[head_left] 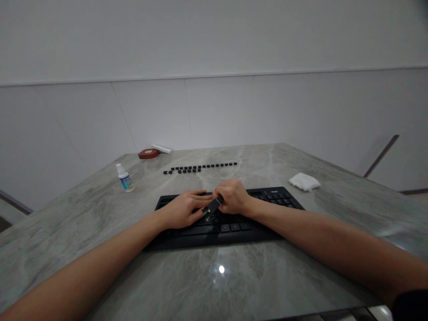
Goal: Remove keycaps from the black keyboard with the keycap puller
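A black keyboard (214,240) lies flat in front of me, and some of its keycaps are off. My right hand (233,196) is closed in a fist over the keyboard's middle. It grips a black tool (216,204) with a metal end that slants down to the left, touching or just above the keys. My left hand (183,209) rests on the keyboard's left half, fingers stretched toward the tool. I cannot tell whether its fingertips touch the tool. Beyond the keyboard, several loose black keycaps (203,166) are lined up in two rows on the table.
The grey marble-patterned table (220,290) ends at a white wall. A white spray bottle (125,178) with a blue label stands at the left. Farther back lie a reddish-brown case (148,154) and a thin white object (162,149). White folded wipes (304,182) lie right of the keyboard.
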`<state>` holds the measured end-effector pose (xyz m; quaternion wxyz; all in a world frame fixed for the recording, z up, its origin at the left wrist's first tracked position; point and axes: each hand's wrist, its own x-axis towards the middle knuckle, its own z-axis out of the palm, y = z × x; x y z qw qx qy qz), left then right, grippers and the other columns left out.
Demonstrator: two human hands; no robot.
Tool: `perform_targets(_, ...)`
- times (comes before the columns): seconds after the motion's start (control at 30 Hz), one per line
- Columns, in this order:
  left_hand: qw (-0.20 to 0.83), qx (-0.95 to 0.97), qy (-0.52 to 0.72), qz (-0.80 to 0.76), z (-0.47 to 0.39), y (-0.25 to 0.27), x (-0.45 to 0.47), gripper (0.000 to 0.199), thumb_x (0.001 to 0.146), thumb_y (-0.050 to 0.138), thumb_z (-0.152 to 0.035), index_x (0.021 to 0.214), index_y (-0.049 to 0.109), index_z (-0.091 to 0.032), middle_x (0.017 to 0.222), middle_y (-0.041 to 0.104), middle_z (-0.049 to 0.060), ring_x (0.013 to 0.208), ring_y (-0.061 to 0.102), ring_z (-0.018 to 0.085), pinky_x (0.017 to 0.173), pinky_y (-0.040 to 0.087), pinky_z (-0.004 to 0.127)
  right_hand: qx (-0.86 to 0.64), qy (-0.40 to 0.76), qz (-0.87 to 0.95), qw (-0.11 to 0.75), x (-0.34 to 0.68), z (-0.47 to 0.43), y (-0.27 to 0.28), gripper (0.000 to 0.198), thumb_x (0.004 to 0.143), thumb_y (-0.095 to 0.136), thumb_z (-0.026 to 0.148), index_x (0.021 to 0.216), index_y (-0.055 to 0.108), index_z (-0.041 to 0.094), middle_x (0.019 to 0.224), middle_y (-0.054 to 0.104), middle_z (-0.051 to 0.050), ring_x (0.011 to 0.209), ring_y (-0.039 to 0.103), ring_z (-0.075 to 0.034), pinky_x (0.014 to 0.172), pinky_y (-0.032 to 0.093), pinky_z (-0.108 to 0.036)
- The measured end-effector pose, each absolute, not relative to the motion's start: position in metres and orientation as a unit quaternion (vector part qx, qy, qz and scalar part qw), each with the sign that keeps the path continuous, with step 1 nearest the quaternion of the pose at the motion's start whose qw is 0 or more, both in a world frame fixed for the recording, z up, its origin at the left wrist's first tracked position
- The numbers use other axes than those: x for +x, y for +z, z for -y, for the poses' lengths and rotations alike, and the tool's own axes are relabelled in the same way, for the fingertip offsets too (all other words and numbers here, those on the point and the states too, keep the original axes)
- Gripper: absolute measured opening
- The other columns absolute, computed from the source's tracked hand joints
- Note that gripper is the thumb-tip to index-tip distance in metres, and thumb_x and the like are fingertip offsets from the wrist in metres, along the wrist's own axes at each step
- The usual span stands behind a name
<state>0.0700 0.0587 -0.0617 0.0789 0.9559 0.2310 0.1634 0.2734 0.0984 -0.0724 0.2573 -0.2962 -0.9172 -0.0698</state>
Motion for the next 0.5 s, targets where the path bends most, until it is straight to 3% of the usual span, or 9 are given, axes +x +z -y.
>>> perform_targets(0.2, 0.081, 0.955, 0.166, -0.233, -0.0592, -0.0622, 0.0712, 0.041, 0.09, 0.042, -0.01, 0.125, 0.057, -0.022, 0.134, 0.057, 0.002, 0.126, 0.05, 0.017, 0.116, 0.029, 0.038, -0.291, -0.075, 0.918, 0.259, 0.2739, -0.0988, -0.0743, 0.011, 0.064, 0.057, 0.019, 0.066, 0.066, 0.016, 0.06, 0.064, -0.008, 0.057, 0.055, -0.02, 0.055, 0.032, -0.028)
perform_targets(0.4, 0.062, 0.945, 0.176, -0.269, -0.0555, -0.0593, 0.078, 0.024, 0.091, 0.043, -0.012, 0.093, 0.066, -0.018, 0.117, 0.066, 0.003, 0.115, 0.059, 0.018, 0.109, 0.04, 0.034, -0.308, -0.073, 0.895, 0.316, 0.2761, -0.1004, -0.0775, 0.013, 0.069, 0.053, 0.02, 0.061, 0.062, 0.016, 0.058, 0.062, -0.009, 0.055, 0.053, -0.018, 0.056, 0.032, -0.029)
perform_targets(0.5, 0.056, 0.945, 0.178, -0.268, -0.0543, -0.06, 0.0782, 0.024, 0.091, 0.043, -0.012, 0.098, 0.066, -0.018, 0.12, 0.065, 0.004, 0.114, 0.059, 0.018, 0.108, 0.041, 0.034, -0.307, -0.063, 0.893, 0.324, 0.2771, -0.1025, -0.0781, 0.013, 0.069, 0.053, 0.019, 0.057, 0.058, 0.017, 0.056, 0.061, -0.008, 0.054, 0.051, -0.017, 0.056, 0.03, -0.029)
